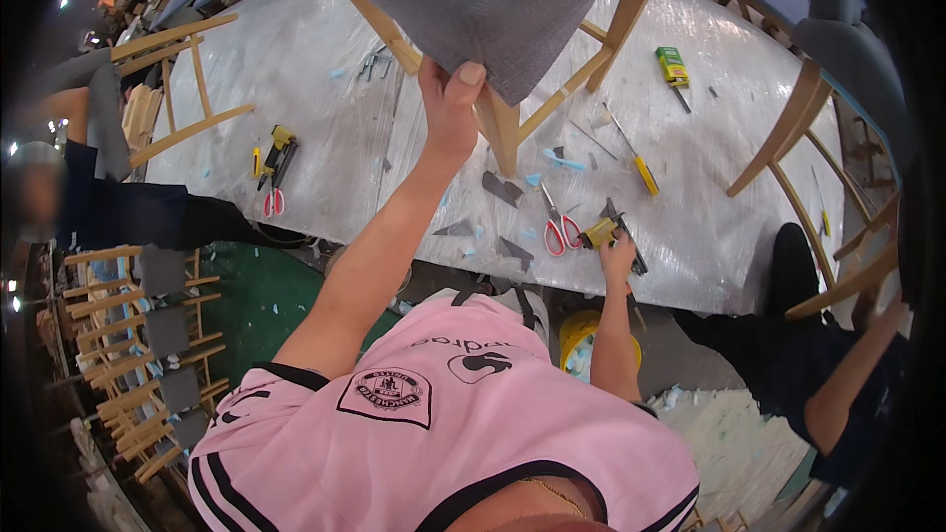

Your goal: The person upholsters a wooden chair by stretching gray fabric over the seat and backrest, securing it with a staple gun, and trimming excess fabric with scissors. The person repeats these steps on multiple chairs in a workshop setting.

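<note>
Grey fabric on a chair seat [512,10] is pinched at its lower edge by the left hand [448,103], thumb on top, arm stretched up and away. That wooden-legged chair stands on a plastic-covered table [296,69]. Nearer the body, the right hand [618,254] curls its fingers around a yellow staple gun [603,232], lying just right of red-handled scissors [558,227]. Farther right, a small green and yellow box [672,65] rests on the table.

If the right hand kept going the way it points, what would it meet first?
The right hand already rests on the yellow staple gun; straight beyond it lie grey fabric scraps on the plastic-covered table, though depth is uncertain.
</note>
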`<action>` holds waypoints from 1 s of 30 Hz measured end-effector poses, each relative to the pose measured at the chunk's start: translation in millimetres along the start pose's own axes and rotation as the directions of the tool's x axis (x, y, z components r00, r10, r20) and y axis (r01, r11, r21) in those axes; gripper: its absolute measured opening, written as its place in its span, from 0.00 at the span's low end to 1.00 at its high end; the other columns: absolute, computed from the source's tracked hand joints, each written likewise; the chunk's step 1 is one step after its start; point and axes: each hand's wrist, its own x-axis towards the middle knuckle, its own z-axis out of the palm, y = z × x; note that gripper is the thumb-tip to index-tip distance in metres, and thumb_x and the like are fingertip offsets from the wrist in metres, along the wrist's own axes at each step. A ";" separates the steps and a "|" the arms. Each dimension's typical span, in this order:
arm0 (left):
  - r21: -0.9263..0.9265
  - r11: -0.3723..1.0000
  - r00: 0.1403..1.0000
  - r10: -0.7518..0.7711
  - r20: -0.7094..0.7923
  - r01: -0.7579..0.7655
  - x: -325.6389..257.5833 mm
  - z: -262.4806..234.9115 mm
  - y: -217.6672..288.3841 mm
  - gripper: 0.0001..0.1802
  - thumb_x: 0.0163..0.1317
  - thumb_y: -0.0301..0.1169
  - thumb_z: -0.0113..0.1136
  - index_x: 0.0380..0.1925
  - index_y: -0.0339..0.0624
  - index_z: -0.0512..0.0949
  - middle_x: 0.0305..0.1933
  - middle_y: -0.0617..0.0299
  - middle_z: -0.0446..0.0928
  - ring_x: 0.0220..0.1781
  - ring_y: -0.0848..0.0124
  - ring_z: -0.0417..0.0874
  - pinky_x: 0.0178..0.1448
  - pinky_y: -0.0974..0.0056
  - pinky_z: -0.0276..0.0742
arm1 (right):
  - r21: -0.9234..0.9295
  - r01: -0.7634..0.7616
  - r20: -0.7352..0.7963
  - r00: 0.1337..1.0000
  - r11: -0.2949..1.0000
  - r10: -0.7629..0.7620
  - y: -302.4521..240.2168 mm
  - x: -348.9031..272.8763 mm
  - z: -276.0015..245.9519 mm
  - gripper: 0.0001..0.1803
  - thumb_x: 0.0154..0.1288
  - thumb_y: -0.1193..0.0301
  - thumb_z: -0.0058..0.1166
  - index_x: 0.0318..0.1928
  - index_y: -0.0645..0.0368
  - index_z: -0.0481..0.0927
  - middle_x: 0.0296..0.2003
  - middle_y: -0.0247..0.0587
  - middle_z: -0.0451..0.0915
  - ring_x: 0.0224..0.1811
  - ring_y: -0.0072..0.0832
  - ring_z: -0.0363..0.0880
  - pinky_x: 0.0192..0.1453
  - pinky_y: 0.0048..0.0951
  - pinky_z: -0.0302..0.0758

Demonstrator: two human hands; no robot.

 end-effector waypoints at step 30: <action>-0.039 0.998 0.998 0.050 -0.039 -0.052 0.4 13.8 -4.6 0.30 0.61 0.44 0.62 0.56 0.33 0.72 0.52 0.57 0.79 0.53 0.69 0.81 0.59 0.64 0.76 | 0.872 0.229 -0.051 0.921 0.432 -0.387 -353.0 25.6 -366.3 0.19 0.62 0.65 0.71 0.49 0.65 0.84 0.39 0.40 0.87 0.39 0.23 0.83 0.46 0.29 0.80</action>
